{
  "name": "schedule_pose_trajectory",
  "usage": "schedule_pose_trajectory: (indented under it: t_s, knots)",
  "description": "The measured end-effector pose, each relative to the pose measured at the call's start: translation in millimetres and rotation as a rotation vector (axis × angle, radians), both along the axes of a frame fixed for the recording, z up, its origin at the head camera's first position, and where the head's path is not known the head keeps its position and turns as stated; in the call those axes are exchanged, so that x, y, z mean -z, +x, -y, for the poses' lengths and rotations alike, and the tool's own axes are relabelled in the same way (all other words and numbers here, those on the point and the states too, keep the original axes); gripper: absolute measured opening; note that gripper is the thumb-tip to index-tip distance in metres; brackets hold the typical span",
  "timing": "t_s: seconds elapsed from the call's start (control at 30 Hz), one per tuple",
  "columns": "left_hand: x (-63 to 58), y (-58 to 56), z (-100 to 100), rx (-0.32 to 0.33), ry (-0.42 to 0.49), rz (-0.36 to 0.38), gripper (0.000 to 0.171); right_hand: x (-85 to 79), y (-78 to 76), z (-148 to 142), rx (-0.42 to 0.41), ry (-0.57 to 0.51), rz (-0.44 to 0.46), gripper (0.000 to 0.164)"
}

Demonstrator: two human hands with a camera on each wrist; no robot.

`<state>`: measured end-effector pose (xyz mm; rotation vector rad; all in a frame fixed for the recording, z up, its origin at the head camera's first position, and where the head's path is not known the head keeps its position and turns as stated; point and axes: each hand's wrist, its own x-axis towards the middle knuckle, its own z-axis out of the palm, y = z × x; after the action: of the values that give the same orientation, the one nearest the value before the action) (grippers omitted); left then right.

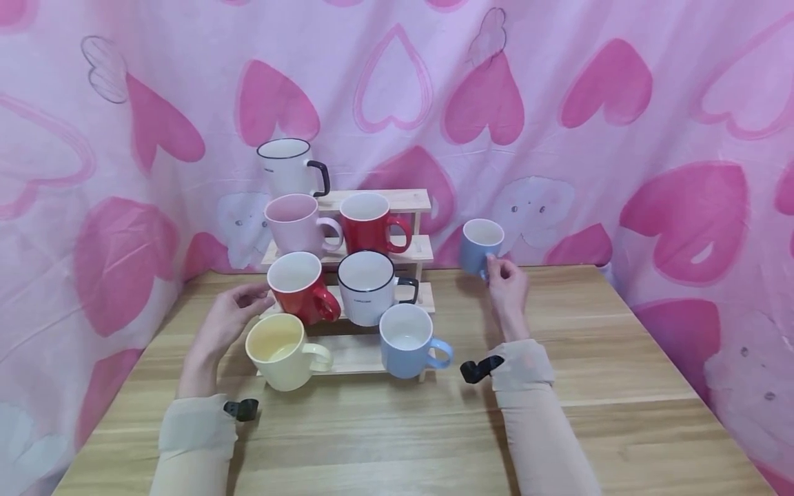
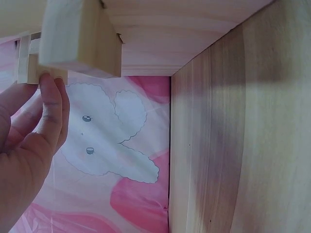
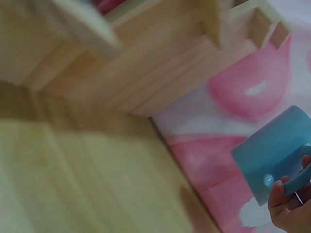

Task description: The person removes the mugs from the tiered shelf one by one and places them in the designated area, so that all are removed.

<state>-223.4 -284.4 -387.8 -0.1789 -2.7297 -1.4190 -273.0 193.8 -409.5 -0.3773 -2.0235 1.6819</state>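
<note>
My right hand (image 1: 510, 286) grips a blue mug (image 1: 476, 249) by its handle, to the right of a tiered wooden rack (image 1: 347, 353). In the right wrist view the mug (image 3: 272, 150) hangs tilted, with fingers on its handle. My left hand (image 1: 232, 313) is at the rack's left side, behind a pale yellow mug (image 1: 282, 362). In the left wrist view its fingertips pinch the end of a wooden rack piece (image 2: 36, 70). A light blue mug (image 1: 406, 348) stands at the right of the lowest tier, whose left holds the yellow one.
Higher tiers carry a red mug (image 1: 300, 296) and a black-rimmed white mug (image 1: 366, 293), then a pink mug (image 1: 294, 231) and another red mug (image 1: 366, 227). Another white mug (image 1: 288, 169) tops the rack. Behind the wooden table (image 1: 372, 441) hangs a pink heart-patterned curtain (image 1: 540, 158).
</note>
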Motion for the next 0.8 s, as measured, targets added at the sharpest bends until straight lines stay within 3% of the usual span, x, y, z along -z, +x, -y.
schedule_pose_trajectory:
  t_s: [0.2,0.43,0.6,0.8]
  knots:
    - [-0.6,1.6,0.7,-0.013,-0.014,0.001,0.054,20.4,-2.0,2.6,-0.012,0.041,0.064,0.045]
    - [-0.9,0.4,0.4,-0.005,0.006,0.001,0.054,34.5,-4.4,6.0,-0.06,-0.192,0.149,0.048]
    - [0.5,-1.3,0.0,-0.007,0.002,0.006,0.053,42.3,-6.0,6.1,-0.064,-0.266,0.165,0.046]
    - [0.1,0.2,-1.0,-0.007,-0.005,0.005,0.053,48.2,-5.6,4.2,-0.068,-0.21,0.196,0.048]
